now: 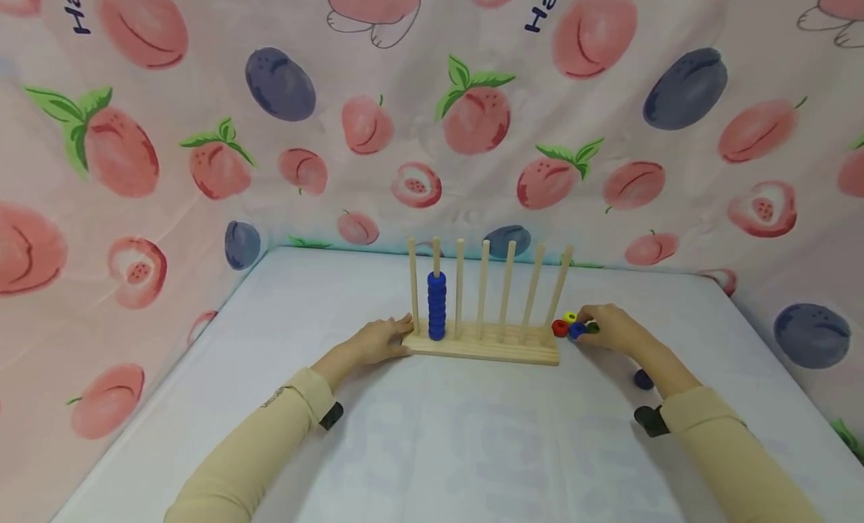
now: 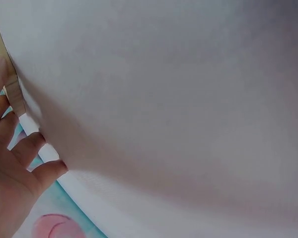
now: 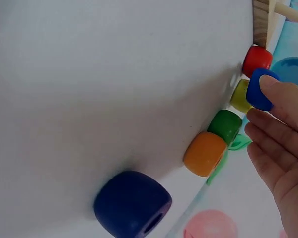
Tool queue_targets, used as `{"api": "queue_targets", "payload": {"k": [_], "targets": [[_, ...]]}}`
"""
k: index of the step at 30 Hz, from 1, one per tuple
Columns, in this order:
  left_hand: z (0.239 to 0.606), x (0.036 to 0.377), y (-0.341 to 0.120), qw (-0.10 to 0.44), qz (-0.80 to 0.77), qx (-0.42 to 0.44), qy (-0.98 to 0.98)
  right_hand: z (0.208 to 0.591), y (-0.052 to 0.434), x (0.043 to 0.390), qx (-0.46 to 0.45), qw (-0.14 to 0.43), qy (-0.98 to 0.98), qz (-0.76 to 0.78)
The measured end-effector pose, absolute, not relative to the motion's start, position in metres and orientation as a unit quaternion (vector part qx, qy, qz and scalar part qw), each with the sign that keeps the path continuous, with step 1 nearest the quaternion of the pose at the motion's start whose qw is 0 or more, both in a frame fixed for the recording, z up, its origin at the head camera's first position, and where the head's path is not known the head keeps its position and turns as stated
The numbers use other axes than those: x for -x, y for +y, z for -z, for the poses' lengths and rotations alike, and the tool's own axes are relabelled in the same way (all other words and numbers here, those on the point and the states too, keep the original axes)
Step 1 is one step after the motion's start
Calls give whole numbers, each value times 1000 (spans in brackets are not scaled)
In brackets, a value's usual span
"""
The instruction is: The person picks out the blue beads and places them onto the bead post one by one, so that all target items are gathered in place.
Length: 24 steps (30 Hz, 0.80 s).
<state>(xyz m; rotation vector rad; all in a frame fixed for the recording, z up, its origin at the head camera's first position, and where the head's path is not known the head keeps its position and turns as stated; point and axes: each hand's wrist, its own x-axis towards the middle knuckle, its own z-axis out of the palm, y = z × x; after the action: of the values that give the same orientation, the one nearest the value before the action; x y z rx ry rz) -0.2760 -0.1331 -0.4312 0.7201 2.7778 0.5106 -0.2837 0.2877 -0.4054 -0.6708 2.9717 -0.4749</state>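
A wooden peg stand (image 1: 482, 349) with several upright pegs stands on the table, a stack of blue beads (image 1: 436, 305) on its second peg from the left. My left hand (image 1: 379, 340) holds the base's left end, with thumb on its front side and the other fingers spread towards the tabletop. Off the stand's right end, my right hand (image 1: 610, 329) pinches a blue bead (image 3: 261, 90) between thumb and fingers. Around it lie a red bead (image 3: 257, 61), a yellow bead (image 3: 241, 96), a green bead (image 3: 225, 126) and an orange bead (image 3: 204, 154).
A dark blue bead (image 1: 643, 379) lies apart, under the right forearm; it looms large in the right wrist view. White cloth (image 1: 466, 448) covers the table. A fruit-print cloth (image 1: 405, 95) hangs behind and along both sides.
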Motion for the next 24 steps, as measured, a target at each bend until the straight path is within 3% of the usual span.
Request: {"api": "queue_targets", "payload": {"k": [24], "targets": [[432, 274, -133, 104, -175, -256, 945, 401, 297, 255, 259, 33, 937, 230]]}}
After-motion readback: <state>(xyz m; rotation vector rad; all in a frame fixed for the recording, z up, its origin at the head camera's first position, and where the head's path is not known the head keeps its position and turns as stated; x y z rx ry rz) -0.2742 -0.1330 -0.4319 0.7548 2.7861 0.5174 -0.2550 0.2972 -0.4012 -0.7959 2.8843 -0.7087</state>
